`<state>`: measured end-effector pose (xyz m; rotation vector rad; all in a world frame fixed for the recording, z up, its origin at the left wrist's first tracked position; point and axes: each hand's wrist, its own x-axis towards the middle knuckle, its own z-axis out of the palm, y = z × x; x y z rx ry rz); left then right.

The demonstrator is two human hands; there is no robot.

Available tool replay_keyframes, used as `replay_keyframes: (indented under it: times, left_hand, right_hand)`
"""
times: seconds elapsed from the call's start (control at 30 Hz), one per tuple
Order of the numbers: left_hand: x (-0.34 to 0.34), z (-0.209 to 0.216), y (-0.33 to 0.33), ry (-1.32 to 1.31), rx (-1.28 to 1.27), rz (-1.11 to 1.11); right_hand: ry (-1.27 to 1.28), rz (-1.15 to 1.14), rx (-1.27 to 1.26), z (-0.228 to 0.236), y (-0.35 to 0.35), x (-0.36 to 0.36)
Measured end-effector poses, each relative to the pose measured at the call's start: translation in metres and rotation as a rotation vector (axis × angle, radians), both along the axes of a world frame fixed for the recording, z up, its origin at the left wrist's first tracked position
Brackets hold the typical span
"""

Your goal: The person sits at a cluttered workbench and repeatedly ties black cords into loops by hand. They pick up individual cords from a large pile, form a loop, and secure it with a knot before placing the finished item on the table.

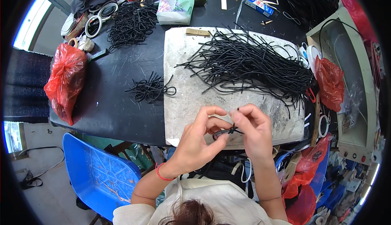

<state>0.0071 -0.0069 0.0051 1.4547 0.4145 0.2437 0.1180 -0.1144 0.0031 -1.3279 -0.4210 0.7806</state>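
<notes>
Above the near part of a worn white board (183, 111), my left hand (203, 133) is closed around a looped black cord (222, 133). My right hand (255, 129) pinches the same cord at what looks like a knot, thumb and forefinger together. A short cord end shows by the right fingertips. Beyond my hands lies a big heap of loose straight black cords (252, 66), spread over the board. To the left, at the board's edge, sits a small pile of looped black cords (150, 88). My fingers hide part of the held cord.
A larger pile of black cords (132, 23) lies at the back left, beside a tissue pack (177, 3). Red plastic bags stand at left (67, 80) and right (329, 82). A blue plastic chair (95, 174) is at my left, and a grey metal cabinet (350, 90) at my right.
</notes>
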Motion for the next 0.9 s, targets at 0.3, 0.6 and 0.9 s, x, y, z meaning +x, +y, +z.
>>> replay_keyframes:
  times: [0.3, 0.6, 0.9]
  left_hand:
    - [0.002, -0.004, 0.001, 0.158, -0.375, -0.085]
    - [0.004, -0.003, -0.005, 0.041, -0.383, -0.097]
    - [0.002, 0.003, -0.015, 0.008, 0.078, 0.023]
  right_hand:
    - [0.345, -0.07, 0.068, 0.001, -0.002, -0.001]
    - [-0.144, -0.04, -0.041, -0.003, -0.007, -0.004]
    - [0.012, -0.113, -0.036, -0.006, 0.0, 0.001]
